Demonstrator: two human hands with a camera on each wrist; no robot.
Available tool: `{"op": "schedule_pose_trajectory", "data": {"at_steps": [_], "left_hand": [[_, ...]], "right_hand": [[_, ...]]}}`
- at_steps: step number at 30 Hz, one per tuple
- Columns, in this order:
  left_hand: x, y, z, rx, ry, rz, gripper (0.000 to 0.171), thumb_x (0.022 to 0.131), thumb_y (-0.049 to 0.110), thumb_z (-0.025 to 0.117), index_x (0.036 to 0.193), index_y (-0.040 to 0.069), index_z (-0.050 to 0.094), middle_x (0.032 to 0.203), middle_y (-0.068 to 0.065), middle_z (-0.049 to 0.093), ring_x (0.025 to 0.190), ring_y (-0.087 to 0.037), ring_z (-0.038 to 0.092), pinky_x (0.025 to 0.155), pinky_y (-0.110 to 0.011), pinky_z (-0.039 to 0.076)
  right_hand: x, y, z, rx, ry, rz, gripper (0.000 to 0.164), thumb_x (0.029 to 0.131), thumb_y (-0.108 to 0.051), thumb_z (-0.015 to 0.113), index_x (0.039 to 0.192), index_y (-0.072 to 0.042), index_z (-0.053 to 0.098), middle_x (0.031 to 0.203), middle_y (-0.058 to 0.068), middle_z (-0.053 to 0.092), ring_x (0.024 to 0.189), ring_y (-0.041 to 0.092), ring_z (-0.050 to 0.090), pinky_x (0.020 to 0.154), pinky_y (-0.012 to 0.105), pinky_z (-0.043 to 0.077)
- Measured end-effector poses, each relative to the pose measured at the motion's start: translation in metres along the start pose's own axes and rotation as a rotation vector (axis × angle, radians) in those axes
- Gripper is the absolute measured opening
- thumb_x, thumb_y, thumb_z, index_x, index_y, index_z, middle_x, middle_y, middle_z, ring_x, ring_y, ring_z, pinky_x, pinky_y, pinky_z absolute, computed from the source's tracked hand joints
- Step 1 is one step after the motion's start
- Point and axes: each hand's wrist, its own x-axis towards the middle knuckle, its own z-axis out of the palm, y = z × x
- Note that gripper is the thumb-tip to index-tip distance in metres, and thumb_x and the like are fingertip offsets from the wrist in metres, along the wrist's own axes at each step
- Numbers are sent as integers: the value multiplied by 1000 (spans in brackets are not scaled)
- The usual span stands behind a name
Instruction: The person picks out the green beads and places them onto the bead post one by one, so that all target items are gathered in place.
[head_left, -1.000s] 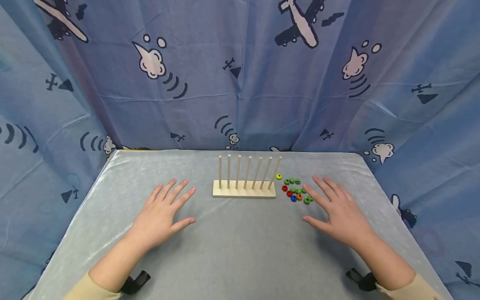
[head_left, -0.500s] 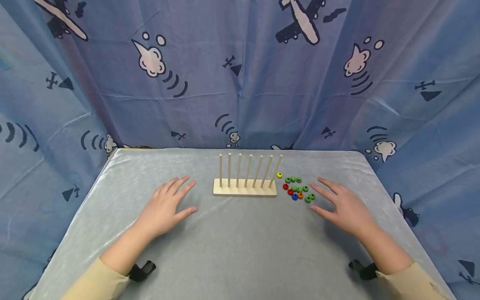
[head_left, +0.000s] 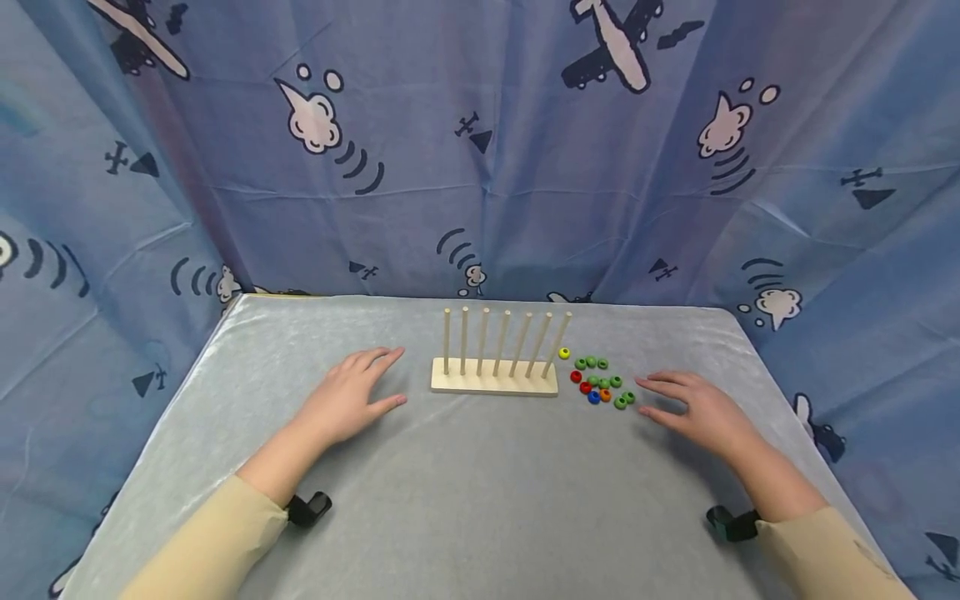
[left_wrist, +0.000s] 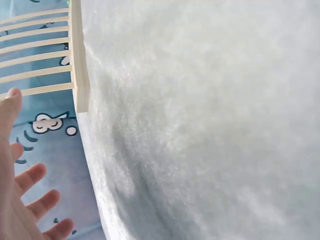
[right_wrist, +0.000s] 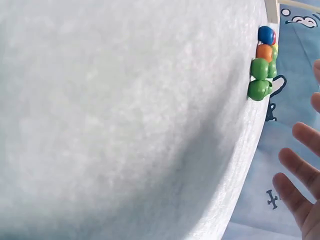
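Observation:
A pale wooden rack (head_left: 493, 382) with several upright pegs stands toward the back of the table. Just right of it lies a loose group of round beads with holes: several green beads (head_left: 603, 364), red beads (head_left: 576, 377), a yellow bead (head_left: 564, 353), a blue bead (head_left: 594, 397) and an orange bead (head_left: 605, 395). My left hand (head_left: 348, 400) hovers left of the rack, fingers extended and holding nothing. To the right of the beads, my right hand (head_left: 697, 411) is likewise spread, its fingertips near the closest green beads. In the right wrist view its fingers (right_wrist: 295, 167) are apart and bare.
A light grey cloth covers the table (head_left: 480, 500). Behind and at both sides hangs a blue curtain (head_left: 405, 125) printed with planes and clouds. Each wrist carries a small black camera, seen at the left (head_left: 309, 509) and right (head_left: 733, 524) cuffs.
My left hand has moved forward and right, toward the rack. The right hand has drawn slightly right, off the beads it overlapped in view. Rack and beads stay in place.

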Motion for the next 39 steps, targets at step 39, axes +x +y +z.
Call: {"op": "schedule_pose_trajectory", "data": {"at_steps": [39], "left_hand": [[79, 1, 37, -341, -244, -66, 71, 82, 40, 81, 145, 19, 54, 108, -6, 56, 98, -21, 51, 86, -39, 42]], "right_hand": [[30, 21, 19, 67, -163, 52, 33, 84, -28, 80, 113, -12, 77, 105, 7, 68, 98, 31, 64, 85, 52, 49]]}}
